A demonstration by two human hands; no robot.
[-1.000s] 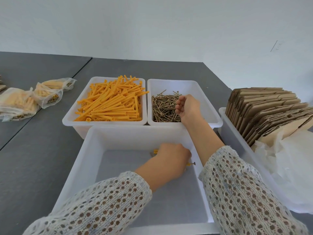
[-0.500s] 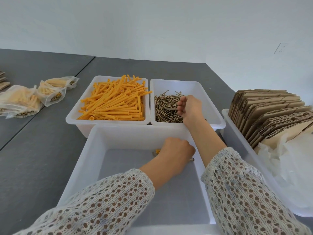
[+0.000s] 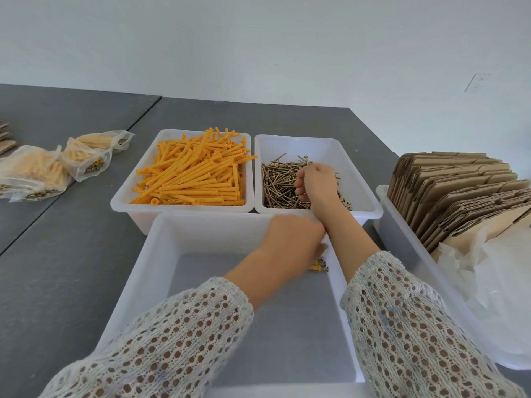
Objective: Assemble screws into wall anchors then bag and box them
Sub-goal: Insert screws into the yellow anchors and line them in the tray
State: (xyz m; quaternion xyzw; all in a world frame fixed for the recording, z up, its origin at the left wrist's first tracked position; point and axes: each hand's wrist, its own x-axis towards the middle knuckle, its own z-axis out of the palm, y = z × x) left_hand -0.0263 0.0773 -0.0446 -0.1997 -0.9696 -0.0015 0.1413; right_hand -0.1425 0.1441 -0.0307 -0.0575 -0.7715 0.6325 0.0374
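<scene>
Though L hand (image 3: 293, 239) hides its own grip, R hand (image 3: 316, 182) curls into screws (image 3: 281, 185), catch unclear.

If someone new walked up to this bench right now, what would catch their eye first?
Probably the heap of orange wall anchors in the far left bin, bright against the grey table. Next, the right hand curled in the pile of screws beside it, while the left hand reaches into the near bin.

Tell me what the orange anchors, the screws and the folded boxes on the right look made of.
Long orange wall anchors: moulded plastic, matte, uniform colour. Thin brownish screws: metal, probably brass-toned plating, faint glint. Flattened brown boxes: corrugated cardboard, layered edges visible.
</scene>
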